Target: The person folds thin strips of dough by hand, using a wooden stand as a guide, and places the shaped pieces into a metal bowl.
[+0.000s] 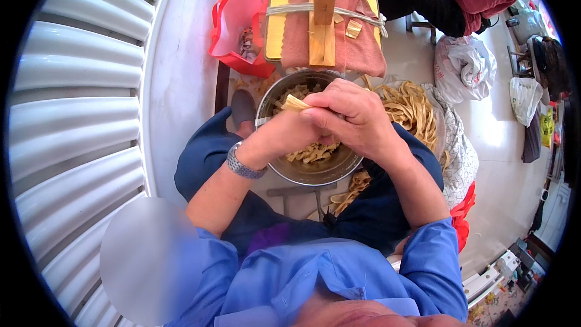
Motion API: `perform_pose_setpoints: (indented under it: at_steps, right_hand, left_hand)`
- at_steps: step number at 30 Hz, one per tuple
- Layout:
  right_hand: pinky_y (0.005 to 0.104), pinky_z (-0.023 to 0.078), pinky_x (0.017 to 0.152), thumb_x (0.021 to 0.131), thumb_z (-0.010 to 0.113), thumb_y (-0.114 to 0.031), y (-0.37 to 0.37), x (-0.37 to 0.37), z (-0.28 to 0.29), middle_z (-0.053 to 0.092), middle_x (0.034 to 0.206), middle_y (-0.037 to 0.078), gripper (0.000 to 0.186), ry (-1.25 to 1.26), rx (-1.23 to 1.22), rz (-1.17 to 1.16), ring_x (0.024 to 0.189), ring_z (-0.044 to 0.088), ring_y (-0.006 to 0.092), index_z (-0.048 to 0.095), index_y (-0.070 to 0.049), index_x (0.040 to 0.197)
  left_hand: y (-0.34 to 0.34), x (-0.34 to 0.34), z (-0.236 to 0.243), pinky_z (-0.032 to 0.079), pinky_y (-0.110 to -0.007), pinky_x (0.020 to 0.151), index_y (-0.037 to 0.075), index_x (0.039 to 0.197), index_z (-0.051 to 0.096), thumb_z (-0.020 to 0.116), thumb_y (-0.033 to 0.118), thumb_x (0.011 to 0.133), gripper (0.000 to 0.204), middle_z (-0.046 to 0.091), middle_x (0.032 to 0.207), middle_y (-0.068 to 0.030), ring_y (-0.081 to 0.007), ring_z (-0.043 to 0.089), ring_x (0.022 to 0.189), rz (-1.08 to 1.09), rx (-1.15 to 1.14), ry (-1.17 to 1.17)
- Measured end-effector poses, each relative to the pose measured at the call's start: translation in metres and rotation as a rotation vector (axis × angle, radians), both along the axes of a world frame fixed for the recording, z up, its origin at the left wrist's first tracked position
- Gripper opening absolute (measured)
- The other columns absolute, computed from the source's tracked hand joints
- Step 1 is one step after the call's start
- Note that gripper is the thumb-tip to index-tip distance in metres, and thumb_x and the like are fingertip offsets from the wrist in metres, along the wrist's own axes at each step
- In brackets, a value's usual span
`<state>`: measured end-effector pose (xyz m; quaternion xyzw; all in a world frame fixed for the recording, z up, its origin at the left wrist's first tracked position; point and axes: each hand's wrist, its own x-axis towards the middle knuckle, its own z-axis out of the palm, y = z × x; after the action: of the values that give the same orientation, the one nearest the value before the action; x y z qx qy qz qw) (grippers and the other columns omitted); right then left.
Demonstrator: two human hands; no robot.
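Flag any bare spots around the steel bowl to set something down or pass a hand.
Bare: the pale floor strip between the corrugated shutter and red bag; open floor right of the strip pile. Crowded: the steel bowl under both hands, left hand and right hand, and the wooden board ahead.

You see a bright, evenly daylit scene with strong, saturated colours. The pale floor (496, 139) at your right glares toward white, so the light seems to arrive from that side. Your hands cast only soft shadows into the metal bowl (315, 172), whose rim gleams. The fisheye lens bends the white ribbed shutter (72, 115) at your left into curves, and a black vignette closes all 4 corners. 1 smooth blurred oval (151, 260) sits at lower left; the shirt collar nearest the lens is soft.
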<state>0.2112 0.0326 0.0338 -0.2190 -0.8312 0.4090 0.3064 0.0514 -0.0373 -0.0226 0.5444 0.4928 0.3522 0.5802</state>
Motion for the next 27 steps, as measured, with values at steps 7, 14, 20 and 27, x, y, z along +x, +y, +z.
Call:
perform_pose_setpoints:
  at_steps: [7,14,20,27]
  right_hand:
    - [0.0398,0.051,0.070,0.096,0.068,-0.024,0.010,0.001,-0.014,0.065,0.080,0.018,0.026,-0.146,-0.178,-0.210,0.075,0.064,0.0315,0.068,0.001,0.090]
    - [0.0356,0.053,0.067,0.105,0.056,-0.029,0.018,0.002,-0.033,0.065,0.076,0.013,0.032,-0.161,-0.616,-0.272,0.074,0.065,0.0225,0.063,0.001,0.097]
    - [0.0254,0.049,0.054,0.108,0.047,-0.034,0.017,0.004,-0.038,0.064,0.079,0.004,0.031,-0.104,-1.286,0.003,0.068,0.062,0.0126,0.058,-0.004,0.107]
    - [0.0231,0.038,0.051,0.106,0.052,-0.042,0.017,0.000,-0.040,0.061,0.084,0.002,0.038,-0.078,-1.435,0.043,0.069,0.056,0.0087,0.060,-0.005,0.109]
  left_hand:
    - [0.000,0.002,0.028,0.052,-0.039,0.084,0.000,0.110,0.065,0.060,0.007,0.090,0.021,0.069,0.100,-0.0158,-0.0296,0.066,0.095,-0.035,-0.011,0.101]
    - [0.005,-0.017,0.030,0.050,-0.035,0.088,0.001,0.108,0.062,0.063,0.010,0.096,0.015,0.062,0.102,-0.0113,-0.0264,0.063,0.096,0.192,0.258,0.330]
    - [0.007,-0.021,0.007,0.050,-0.034,0.086,0.001,0.110,0.059,0.061,0.012,0.100,0.015,0.064,0.104,-0.0122,-0.0234,0.064,0.097,0.299,0.578,0.381]
    - [0.002,-0.024,0.020,0.051,-0.030,0.081,0.001,0.111,0.059,0.058,0.011,0.102,0.013,0.066,0.097,-0.0092,-0.0150,0.064,0.092,0.264,0.186,0.184]
